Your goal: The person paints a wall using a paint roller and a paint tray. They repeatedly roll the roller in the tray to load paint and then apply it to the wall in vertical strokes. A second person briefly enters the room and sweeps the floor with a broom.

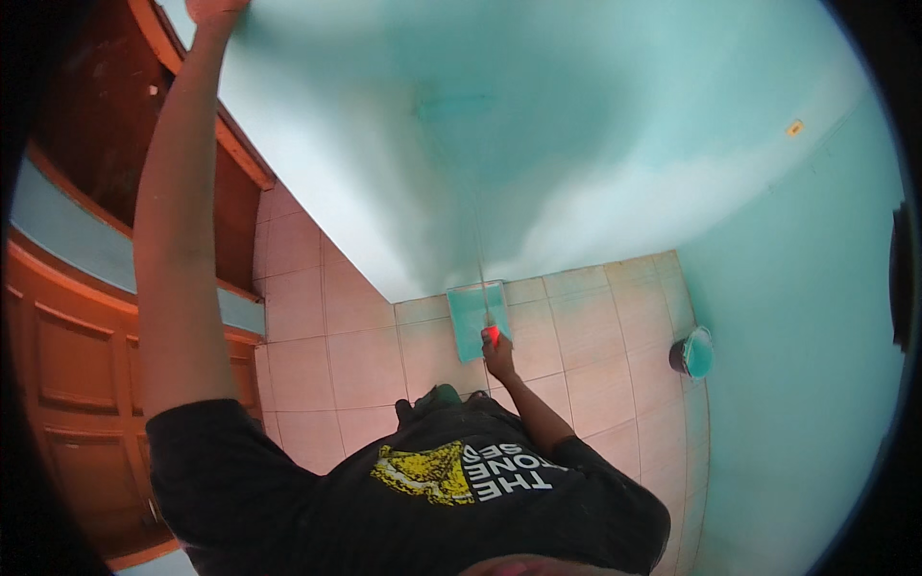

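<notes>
My right hand (498,356) is closed around the red handle (492,335) of a long thin pole. The pole (477,237) runs up over a paint tray (468,324) towards the wall. At its far end a faint teal bar, apparently a paint roller (455,105), lies against the wall (547,86), which has uneven teal and whitish areas. My left arm is stretched far up on the left. My left hand (216,6) is near the wall's edge, cut off by the frame's top, so its fingers are hidden. The tray stands on the tiled floor at the wall's foot and holds teal paint.
A dark bucket (677,357) with teal paint inside stands by the right wall (785,309). Brown wooden doors (75,360) are on the left. The white wall corner juts out near the tray. A small yellowish fitting (794,128) sits on the wall. Pinkish tiles (367,360) cover the floor.
</notes>
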`<state>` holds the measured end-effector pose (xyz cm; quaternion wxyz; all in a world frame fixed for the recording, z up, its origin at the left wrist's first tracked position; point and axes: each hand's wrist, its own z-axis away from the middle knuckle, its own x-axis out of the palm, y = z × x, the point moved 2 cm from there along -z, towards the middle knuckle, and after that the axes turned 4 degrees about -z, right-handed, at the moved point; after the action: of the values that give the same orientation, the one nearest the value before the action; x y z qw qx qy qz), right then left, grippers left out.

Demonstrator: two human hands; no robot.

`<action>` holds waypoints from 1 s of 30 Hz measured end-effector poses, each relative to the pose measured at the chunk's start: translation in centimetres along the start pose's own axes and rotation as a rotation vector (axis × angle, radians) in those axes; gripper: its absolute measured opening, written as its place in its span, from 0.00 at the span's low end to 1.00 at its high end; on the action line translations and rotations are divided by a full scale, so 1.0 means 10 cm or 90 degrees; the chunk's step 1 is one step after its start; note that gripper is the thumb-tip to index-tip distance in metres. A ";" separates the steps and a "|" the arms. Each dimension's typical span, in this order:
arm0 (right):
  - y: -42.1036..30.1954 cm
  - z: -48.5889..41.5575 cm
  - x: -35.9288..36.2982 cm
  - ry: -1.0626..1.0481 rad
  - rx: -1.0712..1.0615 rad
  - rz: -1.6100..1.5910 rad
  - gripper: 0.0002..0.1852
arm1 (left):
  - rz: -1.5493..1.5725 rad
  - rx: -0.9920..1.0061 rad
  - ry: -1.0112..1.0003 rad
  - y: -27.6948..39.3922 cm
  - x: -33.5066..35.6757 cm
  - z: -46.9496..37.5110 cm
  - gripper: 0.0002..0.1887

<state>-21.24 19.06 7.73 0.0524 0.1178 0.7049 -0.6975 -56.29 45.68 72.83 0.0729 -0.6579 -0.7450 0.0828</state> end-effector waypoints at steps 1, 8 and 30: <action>0.11 0.10 0.00 -0.003 0.009 0.011 0.24 | 0.011 0.031 0.033 -0.04 0.01 0.08 0.32; -0.93 -0.94 0.12 0.014 -0.092 -0.086 0.18 | 0.027 -0.027 -0.048 0.30 0.14 -0.06 0.33; -2.35 -1.45 -0.17 0.094 -0.037 -0.177 0.25 | 0.587 0.049 0.024 0.18 -0.18 0.80 0.28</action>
<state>-23.95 33.36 31.25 -0.0933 0.0687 0.7365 -0.6664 -56.07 43.86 64.60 0.0669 -0.9186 -0.3697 0.1222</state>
